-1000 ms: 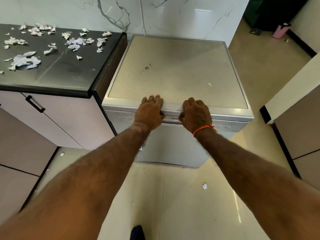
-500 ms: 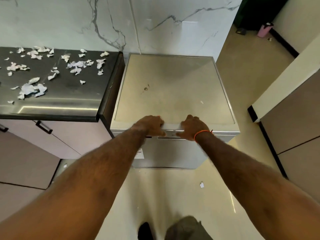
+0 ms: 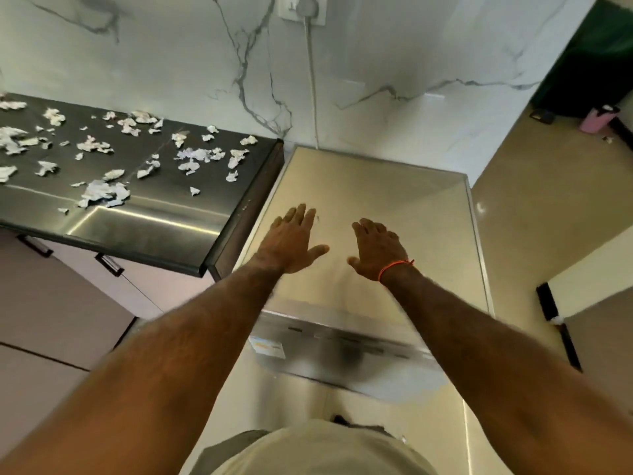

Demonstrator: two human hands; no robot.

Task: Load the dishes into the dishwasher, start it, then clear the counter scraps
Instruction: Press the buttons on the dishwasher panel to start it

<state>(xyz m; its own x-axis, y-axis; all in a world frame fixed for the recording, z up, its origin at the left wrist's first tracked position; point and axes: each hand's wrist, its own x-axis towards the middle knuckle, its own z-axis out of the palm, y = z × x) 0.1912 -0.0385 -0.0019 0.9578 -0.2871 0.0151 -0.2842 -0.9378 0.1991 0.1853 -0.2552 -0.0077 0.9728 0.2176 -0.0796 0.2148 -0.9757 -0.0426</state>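
Steel dishwasher [image 3: 394, 207] handle released, both hands [image 3: 293, 243] now open above top

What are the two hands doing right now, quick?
Left hand: open, fingers spread, holding nothing, over the dishwasher top.
Right hand: open, holding nothing, beside it.

We are seeing the dishwasher [image 3: 394, 214] front only as a motion smear, so its panel markings [image 3: 342, 341] and label [image 3: 267, 347] are proving unreadable. Our forearms are covering part of its top. The counter [image 3: 144, 214] is running off the left edge, cutting some scraps [image 3: 102, 193]. Whether our palms are touching the top, we cannot tell.
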